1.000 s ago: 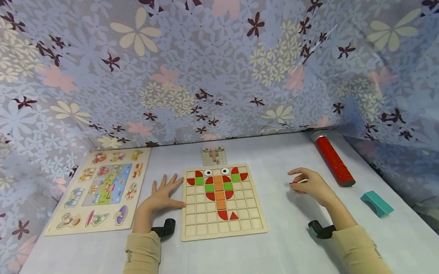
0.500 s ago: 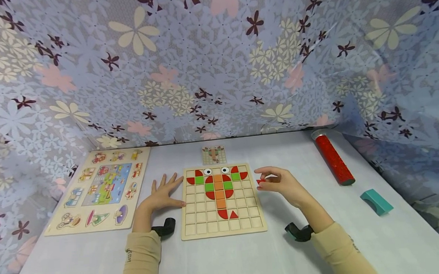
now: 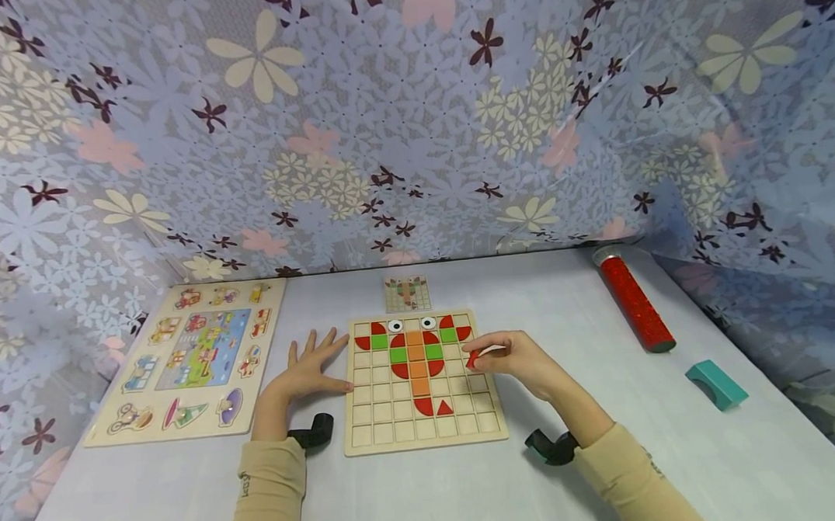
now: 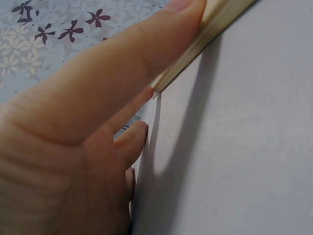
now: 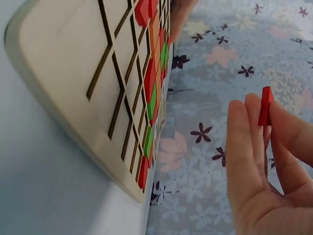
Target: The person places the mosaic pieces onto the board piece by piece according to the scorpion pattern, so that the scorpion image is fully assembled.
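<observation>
A wooden grid board [image 3: 383, 439] lies mid-table, bearing red, green and orange tiles and two eye tiles in an animal-like pattern. Low in that pattern sits a red triangle tile [image 3: 444, 408]. My right hand [image 3: 516, 359] hovers over the board's right edge and pinches a small red tile [image 5: 265, 106] between thumb and fingertips. The left hand [image 3: 309, 376] has its fingers spread at the board's left edge; its thumb [image 4: 132, 58] touches the rim in the left wrist view.
Behind the board lies a small pattern card [image 3: 406, 295]. A wooden picture puzzle [image 3: 257, 423] is at the left. On the right are a red glittery tube [image 3: 635, 304] and a teal arched block [image 3: 717, 386]. Patterned cloth [image 3: 412, 136] hangs behind the table.
My right hand has moved left with the red tile, from the open table to over the board's right side. The left hand has stayed in place.
</observation>
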`<state>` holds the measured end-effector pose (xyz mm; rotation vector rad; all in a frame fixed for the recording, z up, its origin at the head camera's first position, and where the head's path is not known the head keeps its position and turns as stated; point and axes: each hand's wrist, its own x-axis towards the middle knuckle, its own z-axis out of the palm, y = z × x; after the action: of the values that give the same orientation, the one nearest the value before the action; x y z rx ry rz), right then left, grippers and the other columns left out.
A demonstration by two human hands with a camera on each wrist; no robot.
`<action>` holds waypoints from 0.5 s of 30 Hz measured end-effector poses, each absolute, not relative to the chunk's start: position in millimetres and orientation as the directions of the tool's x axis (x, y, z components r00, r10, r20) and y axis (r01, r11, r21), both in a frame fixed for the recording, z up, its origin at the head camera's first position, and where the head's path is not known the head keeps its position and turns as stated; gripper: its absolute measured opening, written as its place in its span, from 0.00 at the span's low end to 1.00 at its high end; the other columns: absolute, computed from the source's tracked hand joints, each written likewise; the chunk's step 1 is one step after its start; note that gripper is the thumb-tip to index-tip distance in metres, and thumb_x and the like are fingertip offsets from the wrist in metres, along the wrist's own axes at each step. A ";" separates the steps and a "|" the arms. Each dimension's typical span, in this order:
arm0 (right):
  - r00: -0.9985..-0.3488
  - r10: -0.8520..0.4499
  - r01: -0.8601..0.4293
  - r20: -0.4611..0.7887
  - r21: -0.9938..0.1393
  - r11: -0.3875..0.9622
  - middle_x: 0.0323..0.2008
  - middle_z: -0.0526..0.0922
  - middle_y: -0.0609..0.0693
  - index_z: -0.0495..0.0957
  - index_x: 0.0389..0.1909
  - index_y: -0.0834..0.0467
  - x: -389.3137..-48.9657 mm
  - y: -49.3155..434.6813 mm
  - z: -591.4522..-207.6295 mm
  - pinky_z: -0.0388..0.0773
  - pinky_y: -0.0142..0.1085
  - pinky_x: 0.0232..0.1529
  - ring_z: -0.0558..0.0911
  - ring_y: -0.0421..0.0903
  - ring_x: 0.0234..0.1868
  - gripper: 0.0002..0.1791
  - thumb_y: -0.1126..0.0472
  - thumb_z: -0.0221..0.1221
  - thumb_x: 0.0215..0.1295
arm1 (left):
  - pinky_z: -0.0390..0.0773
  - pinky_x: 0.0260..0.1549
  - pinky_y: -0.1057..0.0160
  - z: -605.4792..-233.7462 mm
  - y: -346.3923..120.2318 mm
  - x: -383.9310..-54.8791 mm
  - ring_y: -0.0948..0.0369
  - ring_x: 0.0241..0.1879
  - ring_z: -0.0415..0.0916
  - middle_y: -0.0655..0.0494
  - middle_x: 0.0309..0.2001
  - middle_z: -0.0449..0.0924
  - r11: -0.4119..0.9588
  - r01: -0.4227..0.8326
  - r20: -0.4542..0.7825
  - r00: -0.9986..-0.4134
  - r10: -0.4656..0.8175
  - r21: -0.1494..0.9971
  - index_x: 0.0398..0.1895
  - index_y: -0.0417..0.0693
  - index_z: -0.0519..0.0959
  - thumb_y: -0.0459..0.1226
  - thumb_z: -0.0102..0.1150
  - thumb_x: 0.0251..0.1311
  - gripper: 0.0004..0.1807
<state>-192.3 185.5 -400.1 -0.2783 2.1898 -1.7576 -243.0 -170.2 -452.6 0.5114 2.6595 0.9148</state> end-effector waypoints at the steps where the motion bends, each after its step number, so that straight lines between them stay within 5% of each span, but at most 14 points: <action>1: -0.929 -0.348 0.050 -0.125 -0.975 0.218 0.43 0.81 0.61 0.73 0.50 0.74 -191.7 184.6 -400.6 0.77 0.38 0.47 0.82 0.40 0.36 0.20 0.70 0.60 0.57 | 0.16 0.60 0.39 -453.0 -170.1 -243.2 0.40 0.69 0.23 0.41 0.72 0.39 0.736 0.238 -0.146 -0.898 0.416 0.634 0.71 0.45 0.54 0.50 0.70 0.41 0.53; 6: -0.932 -0.340 0.054 -0.126 -0.976 0.213 0.36 0.83 0.50 0.75 0.46 0.75 -188.2 179.5 -403.2 0.79 0.38 0.44 0.83 0.41 0.35 0.19 0.68 0.63 0.54 | 0.16 0.60 0.39 -454.7 -170.4 -243.7 0.40 0.69 0.23 0.41 0.72 0.39 0.736 0.242 -0.141 -0.898 0.416 0.632 0.71 0.45 0.54 0.51 0.70 0.41 0.54; 15: -0.921 -0.333 0.119 -0.204 -0.959 0.258 0.30 0.83 0.50 0.80 0.35 0.72 -174.0 163.7 -412.1 0.82 0.41 0.38 0.82 0.44 0.30 0.12 0.68 0.66 0.51 | 0.16 0.60 0.39 -454.8 -170.1 -243.3 0.39 0.69 0.23 0.41 0.72 0.40 0.737 0.246 -0.137 -0.898 0.417 0.630 0.71 0.45 0.54 0.51 0.70 0.41 0.54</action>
<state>-174.0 163.7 -412.1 -0.1954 2.1701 -1.7039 -243.3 -170.1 -454.8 0.5209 2.6698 0.9121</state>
